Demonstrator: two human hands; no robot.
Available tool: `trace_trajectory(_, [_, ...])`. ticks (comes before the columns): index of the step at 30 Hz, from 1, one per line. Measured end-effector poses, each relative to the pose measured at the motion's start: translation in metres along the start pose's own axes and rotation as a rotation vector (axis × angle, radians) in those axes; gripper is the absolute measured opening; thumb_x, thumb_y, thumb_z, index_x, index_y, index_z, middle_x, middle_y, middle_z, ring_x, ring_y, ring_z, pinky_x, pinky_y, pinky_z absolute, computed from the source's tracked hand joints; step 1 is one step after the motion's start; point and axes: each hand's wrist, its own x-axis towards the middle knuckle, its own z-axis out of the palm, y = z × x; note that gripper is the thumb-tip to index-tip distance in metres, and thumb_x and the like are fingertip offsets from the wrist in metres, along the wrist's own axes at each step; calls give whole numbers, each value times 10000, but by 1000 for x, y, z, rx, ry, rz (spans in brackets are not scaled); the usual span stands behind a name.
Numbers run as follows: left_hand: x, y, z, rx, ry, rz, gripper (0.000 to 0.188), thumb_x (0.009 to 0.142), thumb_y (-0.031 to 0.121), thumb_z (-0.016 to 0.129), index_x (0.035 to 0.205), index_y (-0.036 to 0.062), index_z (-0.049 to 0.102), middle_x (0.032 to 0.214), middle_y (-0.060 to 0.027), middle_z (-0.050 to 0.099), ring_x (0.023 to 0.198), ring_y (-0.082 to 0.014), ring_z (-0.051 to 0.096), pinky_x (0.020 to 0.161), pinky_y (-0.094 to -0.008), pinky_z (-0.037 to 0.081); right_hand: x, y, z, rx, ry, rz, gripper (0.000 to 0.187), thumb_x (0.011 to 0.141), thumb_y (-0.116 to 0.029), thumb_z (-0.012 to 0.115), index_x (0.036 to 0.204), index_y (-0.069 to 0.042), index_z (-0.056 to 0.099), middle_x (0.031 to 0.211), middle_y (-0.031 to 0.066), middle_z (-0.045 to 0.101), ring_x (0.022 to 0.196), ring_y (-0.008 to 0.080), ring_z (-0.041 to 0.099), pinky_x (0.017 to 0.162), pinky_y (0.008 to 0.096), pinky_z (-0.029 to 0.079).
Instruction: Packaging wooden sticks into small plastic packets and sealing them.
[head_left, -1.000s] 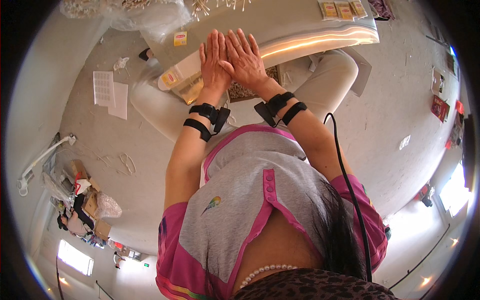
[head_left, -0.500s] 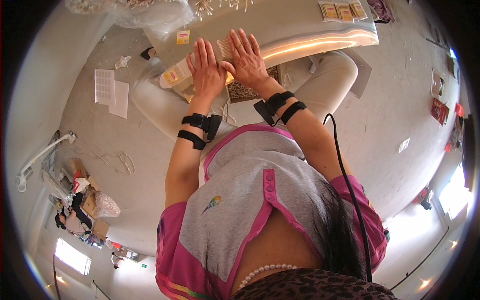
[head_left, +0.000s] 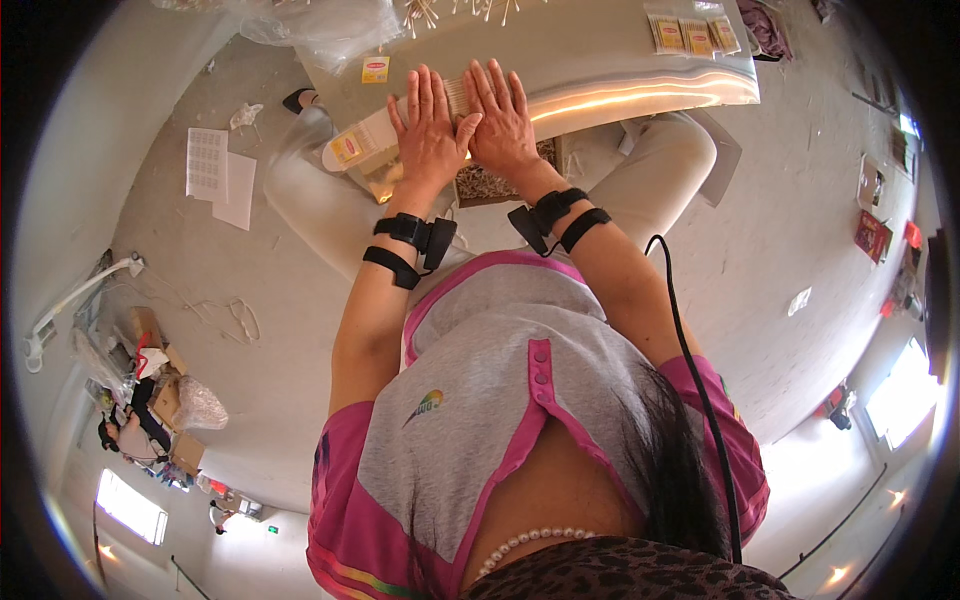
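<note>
Both hands rest side by side on the shiny metal tabletop [head_left: 620, 75]. My left hand [head_left: 430, 135] lies flat, its fingers straight and its thumb reaching toward the other hand. My right hand [head_left: 500, 125] is stretched out flat too, palm down. Between the fingertips shows a row of cotton swabs [head_left: 457, 97], lying side by side; the palms hide the rest of it. By my left wrist, a clear packet with a yellow label [head_left: 350, 148] lies at the table's near edge. A small yellow-and-white card [head_left: 375, 69] sits beyond my left fingers.
Filled swab packets [head_left: 697, 37] lie at the table's far right. Clear plastic bags [head_left: 340, 22] and loose swabs [head_left: 420, 15] are at the far edge. Under the near edge, between my legs, stands a box of swabs [head_left: 490, 183]. Paper sheets [head_left: 207, 165] lie on the floor at left.
My left hand has shifted slightly right and away from me, closer to my right hand. Less of the swab row shows between them. The view has tilted a little.
</note>
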Motion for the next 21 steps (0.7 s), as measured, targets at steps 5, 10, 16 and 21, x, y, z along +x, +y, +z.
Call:
trace_trajectory(5, [-1,7,3,-65,-13,-12,997,990,750,279,1593,-43,260,1694,-198,193,1593,-313,91,1246,-597,8,0,0,4,12,4,-2,740,1011,-409,476,1589,11,285,1681,157,243,1577,352,144,1279,503,98])
trace_trajectory(10, [-3,4,5,-48,-7,5,1008,986,754,288,1595,-48,249,1695,-208,177,1594,-321,75,1245,-596,-4,0,-2,3,-9,-22,-1,760,1015,-423,485,1596,11,260,1688,157,222,1579,350,130,1282,497,99])
trace_trajectory(16, [-11,8,4,-21,-16,-59,1004,990,745,299,1598,-51,235,1696,-210,173,1596,-315,69,1244,-591,-4,0,-1,7,54,23,-8,742,1020,-406,476,1596,11,263,1683,163,230,1576,356,139,1283,497,99])
trace_trajectory(21, [-10,11,9,-60,-4,-47,981,998,731,299,1607,-34,221,1706,-188,156,1597,-303,67,1243,-599,-10,2,1,7,17,44,-32,750,1022,-409,471,1601,11,245,1687,166,216,1576,365,133,1282,497,99])
